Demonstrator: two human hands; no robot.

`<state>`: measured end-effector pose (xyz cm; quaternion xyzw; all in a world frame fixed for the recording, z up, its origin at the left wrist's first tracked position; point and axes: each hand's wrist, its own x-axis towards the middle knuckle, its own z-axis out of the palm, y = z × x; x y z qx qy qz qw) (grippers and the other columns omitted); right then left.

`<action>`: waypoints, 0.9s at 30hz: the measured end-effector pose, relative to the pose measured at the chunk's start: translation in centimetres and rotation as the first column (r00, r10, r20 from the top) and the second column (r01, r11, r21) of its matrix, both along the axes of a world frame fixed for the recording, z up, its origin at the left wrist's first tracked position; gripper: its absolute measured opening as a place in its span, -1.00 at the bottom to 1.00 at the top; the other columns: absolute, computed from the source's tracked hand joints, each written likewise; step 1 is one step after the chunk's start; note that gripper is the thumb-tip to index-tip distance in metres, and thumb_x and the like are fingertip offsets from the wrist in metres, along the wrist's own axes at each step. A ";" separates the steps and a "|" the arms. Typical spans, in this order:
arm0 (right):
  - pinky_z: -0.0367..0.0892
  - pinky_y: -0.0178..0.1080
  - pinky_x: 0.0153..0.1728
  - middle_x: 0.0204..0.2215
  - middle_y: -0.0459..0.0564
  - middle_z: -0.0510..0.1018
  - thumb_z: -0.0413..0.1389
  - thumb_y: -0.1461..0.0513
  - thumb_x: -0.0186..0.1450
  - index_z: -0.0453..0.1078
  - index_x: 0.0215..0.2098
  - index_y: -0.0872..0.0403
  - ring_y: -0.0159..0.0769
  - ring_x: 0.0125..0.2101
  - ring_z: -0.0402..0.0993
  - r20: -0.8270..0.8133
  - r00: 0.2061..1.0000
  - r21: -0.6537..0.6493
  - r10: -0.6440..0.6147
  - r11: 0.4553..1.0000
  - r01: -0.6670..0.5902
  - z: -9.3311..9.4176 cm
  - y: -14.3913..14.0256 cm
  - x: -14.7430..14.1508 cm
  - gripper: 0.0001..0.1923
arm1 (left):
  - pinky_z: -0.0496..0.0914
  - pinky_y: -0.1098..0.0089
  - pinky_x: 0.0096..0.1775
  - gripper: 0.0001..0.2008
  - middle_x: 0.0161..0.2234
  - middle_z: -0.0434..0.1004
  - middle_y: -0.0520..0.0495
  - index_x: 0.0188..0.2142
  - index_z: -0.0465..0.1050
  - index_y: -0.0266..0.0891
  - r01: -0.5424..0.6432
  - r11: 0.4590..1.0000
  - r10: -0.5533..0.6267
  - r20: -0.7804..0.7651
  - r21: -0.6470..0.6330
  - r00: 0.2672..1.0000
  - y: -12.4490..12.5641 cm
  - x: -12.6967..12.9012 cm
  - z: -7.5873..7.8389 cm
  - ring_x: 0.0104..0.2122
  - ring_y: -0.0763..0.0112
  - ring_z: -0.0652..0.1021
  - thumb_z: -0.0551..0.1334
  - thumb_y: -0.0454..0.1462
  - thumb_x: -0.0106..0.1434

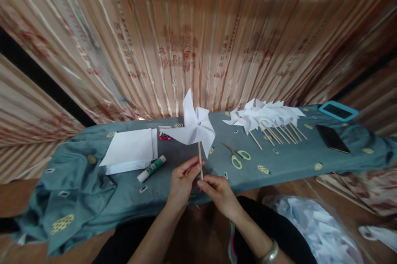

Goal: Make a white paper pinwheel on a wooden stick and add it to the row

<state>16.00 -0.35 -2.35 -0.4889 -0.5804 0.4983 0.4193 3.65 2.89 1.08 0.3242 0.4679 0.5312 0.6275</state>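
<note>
A white paper pinwheel [194,125] on a thin wooden stick stands upright over the near edge of a table covered in teal cloth [93,198]. My left hand [182,179] pinches the lower part of the stick from the left. My right hand [218,191] grips the stick's bottom end from the right. A silver pin shows at the pinwheel's centre.
A stack of white paper sheets [130,150] and a glue stick [151,169] lie to the left. Green-handled scissors [237,156] lie right of the pinwheel. Several finished pinwheels [266,117] lie at the back right, beside a dark phone [331,138] and a blue-framed tablet [338,111]. A plastic bag [313,226] sits on the floor.
</note>
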 end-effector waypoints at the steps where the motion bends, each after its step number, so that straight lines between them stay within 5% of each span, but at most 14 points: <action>1: 0.19 -0.34 -0.40 -0.57 -0.11 0.42 0.06 0.02 0.26 0.44 -0.49 0.13 -0.40 -0.49 0.29 0.003 1.000 -0.002 -0.003 1.000 0.003 -0.1 0.2 -0.1 -0.63 | 0.44 0.38 -0.32 -0.67 -0.35 0.67 -0.15 -0.31 0.62 -0.25 0.007 1.000 -0.007 -0.022 -0.007 1.000 0.1 -0.1 -0.2 -0.35 0.27 0.60 0.43 -0.22 -0.14; 8: 0.25 -0.32 -0.38 -0.53 -0.10 0.49 0.06 0.01 0.26 0.48 -0.43 0.09 -0.36 -0.46 0.36 0.079 0.997 0.044 -0.021 0.999 0.017 0.5 1.4 0.1 -0.65 | 0.44 0.30 -0.16 -0.76 -0.36 0.67 -0.09 -0.38 0.63 -0.23 -0.008 1.000 0.008 -0.101 0.007 0.995 1.1 -1.1 -0.5 -0.30 0.23 0.61 0.41 -0.26 -0.13; 11: 0.33 -0.23 -0.23 -0.37 -0.01 0.59 0.03 -0.02 0.27 0.50 -0.33 0.07 -0.24 -0.33 0.47 -0.011 0.986 0.055 -0.169 0.984 0.169 0.7 2.8 1.7 -0.63 | 0.42 0.28 -0.11 -0.77 -0.37 0.68 -0.11 -0.38 0.63 -0.23 0.023 1.000 -0.023 -0.139 0.005 0.990 1.2 -1.5 -0.8 -0.29 0.22 0.61 0.41 -0.26 -0.12; 15: 0.32 -0.13 -0.04 -0.22 0.05 0.59 0.06 -0.05 0.23 0.48 -0.21 0.07 -0.19 -0.18 0.49 -0.096 0.894 0.092 -0.437 0.891 0.445 0.5 5.1 4.2 -0.60 | 0.41 0.25 -0.07 -0.74 -0.36 0.67 -0.14 -0.37 0.63 -0.24 0.106 0.994 -0.107 -0.149 -0.017 0.983 0.8 -2.1 -1.4 -0.28 0.19 0.61 0.42 -0.22 -0.12; 20: 0.17 -0.08 0.13 0.11 0.10 0.39 0.08 -0.03 0.22 0.32 0.07 0.05 -0.18 0.09 0.32 -0.135 0.849 0.176 -0.511 0.831 0.528 0.6 6.7 6.1 -0.48 | 0.41 0.24 -0.08 -0.75 -0.38 0.67 -0.14 -0.38 0.64 -0.22 0.223 0.972 -0.231 -0.158 -0.071 0.960 0.1 -2.2 -1.5 -0.28 0.18 0.61 0.42 -0.19 -0.11; 23: 0.17 -0.07 0.14 0.08 0.09 0.42 0.08 -0.02 0.23 0.33 0.06 0.06 -0.18 0.09 0.32 -0.137 0.836 0.194 -0.531 0.814 0.548 1.0 6.9 6.8 -0.49 | 0.41 0.26 -0.09 -0.76 -0.37 0.67 -0.15 -0.39 0.64 -0.23 0.274 0.957 -0.288 -0.187 -0.096 0.939 -0.3 -1.9 -1.2 -0.29 0.20 0.61 0.41 -0.19 -0.10; 27: 0.33 -0.08 -0.03 -0.16 0.07 0.58 0.13 -0.03 0.17 0.44 -0.11 0.09 -0.17 -0.15 0.50 -0.202 0.816 0.103 -0.541 0.817 0.567 1.3 6.9 7.3 -0.55 | 0.42 0.29 -0.12 -0.76 -0.37 0.67 -0.17 -0.39 0.64 -0.23 0.300 0.948 -0.315 -0.199 -0.106 0.928 -0.4 -1.7 -0.9 -0.30 0.21 0.61 0.40 -0.19 -0.11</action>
